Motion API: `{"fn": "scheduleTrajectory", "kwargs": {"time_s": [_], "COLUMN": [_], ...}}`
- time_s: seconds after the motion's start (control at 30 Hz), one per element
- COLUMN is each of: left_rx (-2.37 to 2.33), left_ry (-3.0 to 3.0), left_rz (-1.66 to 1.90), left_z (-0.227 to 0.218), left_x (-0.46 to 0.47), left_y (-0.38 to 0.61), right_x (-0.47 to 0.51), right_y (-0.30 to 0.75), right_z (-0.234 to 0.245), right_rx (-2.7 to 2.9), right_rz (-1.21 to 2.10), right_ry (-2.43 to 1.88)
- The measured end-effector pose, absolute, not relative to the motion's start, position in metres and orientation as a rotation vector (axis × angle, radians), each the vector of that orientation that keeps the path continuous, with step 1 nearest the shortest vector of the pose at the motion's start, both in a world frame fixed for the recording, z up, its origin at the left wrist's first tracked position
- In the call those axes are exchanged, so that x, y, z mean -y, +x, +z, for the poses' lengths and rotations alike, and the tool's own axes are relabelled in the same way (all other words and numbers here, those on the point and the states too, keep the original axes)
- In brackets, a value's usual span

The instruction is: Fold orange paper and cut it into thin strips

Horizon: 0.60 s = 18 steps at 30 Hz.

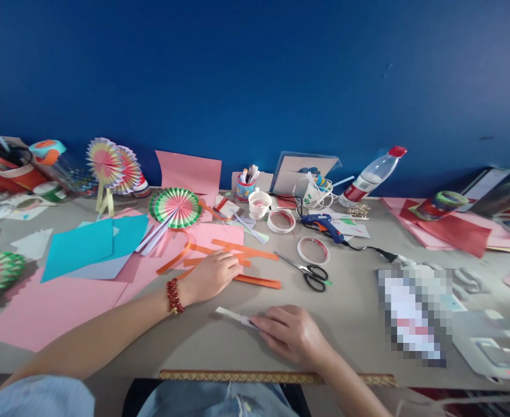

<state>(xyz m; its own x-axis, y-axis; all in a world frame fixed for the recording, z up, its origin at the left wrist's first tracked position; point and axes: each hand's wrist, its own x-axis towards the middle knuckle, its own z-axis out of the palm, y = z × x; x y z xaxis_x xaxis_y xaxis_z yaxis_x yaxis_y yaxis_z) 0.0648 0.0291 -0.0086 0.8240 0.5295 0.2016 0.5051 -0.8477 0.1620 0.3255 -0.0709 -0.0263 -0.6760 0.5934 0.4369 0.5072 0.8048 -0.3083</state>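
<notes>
The right hand [292, 336] clamps a slim white tool [237, 317]; the left hand [213, 275] covers orange paper strips [259, 282], grip unclear. Beyond: black-handled metal scissors [316, 280], clear plastic bottle [378, 172], red label [358, 190] unreadable.

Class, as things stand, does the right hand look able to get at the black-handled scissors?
Probably yes: the scissors lie just beyond the right hand, handles uncovered, with bare tabletop between. The hand holds a slim white item, though, which might need putting down first.
</notes>
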Motion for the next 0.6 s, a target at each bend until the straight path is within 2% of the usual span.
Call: {"fn": "scheduleTrajectory", "kwargs": {"time_s": [0.33, 0.47, 0.6], "left_rx": [-1.211, -0.847, -0.795], "left_ry": [2.831, 2.878, 2.936], "left_rz": [0.576, 0.425, 0.337], "left_z": [0.007, 0.003, -0.006], "left_x": [-0.071, -0.045, -0.028], "left_y": [0.041, 0.049, 0.059], "right_x": [0.071, 0.07, 0.07], "right_y": [0.328, 0.327, 0.326], "right_z": [-0.03, -0.028, -0.026], "right_rx": [2.468, 2.459, 2.437], "right_rz": [0.265, 0.275, 0.248], "right_ry": [-0.844, -0.822, -0.811]}}
